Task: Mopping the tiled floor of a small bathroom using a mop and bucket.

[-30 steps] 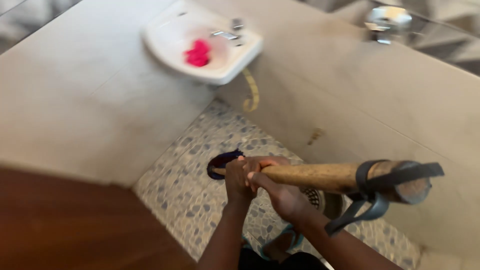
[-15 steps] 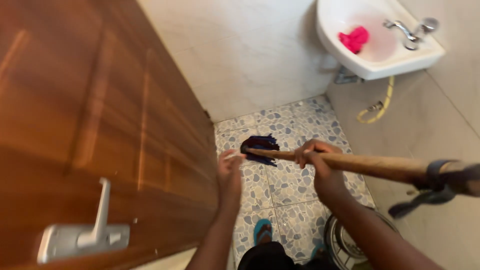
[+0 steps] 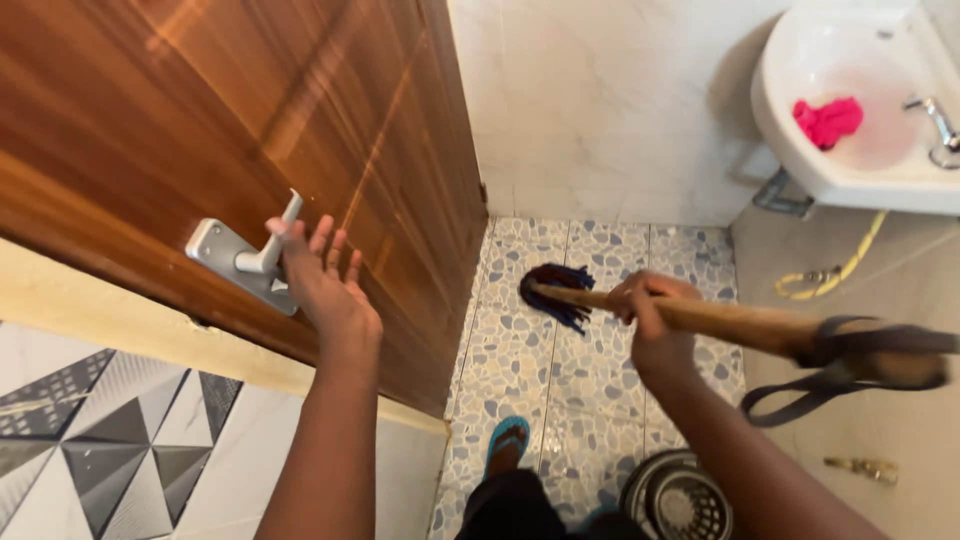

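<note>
Since the half-second-old picture my left hand [image 3: 325,285] has let go of the mop handle [image 3: 720,320] and gone up to the left of the frame, so only my right hand [image 3: 650,315] carries the stick now, and the view has swung to bring more of the door in.

Nearest to me, at the bottom edge, sit my blue sandal [image 3: 507,440] and a round metal drain cover [image 3: 680,500] on the pebble-patterned floor [image 3: 520,350]. Just above them my right hand is wrapped tight around the wooden handle, near its middle, with a dark strap [image 3: 840,360] looped at the near end on the right of the frame. I judge the stick stiff and fairly light, smooth enough to twist in one palm, so the best hold is where I have it, close to the balance point; the soft dark mop head [image 3: 556,290] at centre frame is floppy, probably heavier if wet, and drags on the tiles.

My left hand is spread wide, fingers fanned and holding nothing, just beside the silver door handle [image 3: 255,262] on the brown wooden door [image 3: 250,120]; whether a fingertip touches the lever I cannot tell. That lever looks rigid and slick, best taken along its bar.

Farthest off, upper right, the white sink [image 3: 850,170] holds a pink cloth [image 3: 828,120], with a yellow hose [image 3: 850,265] below it.
</note>
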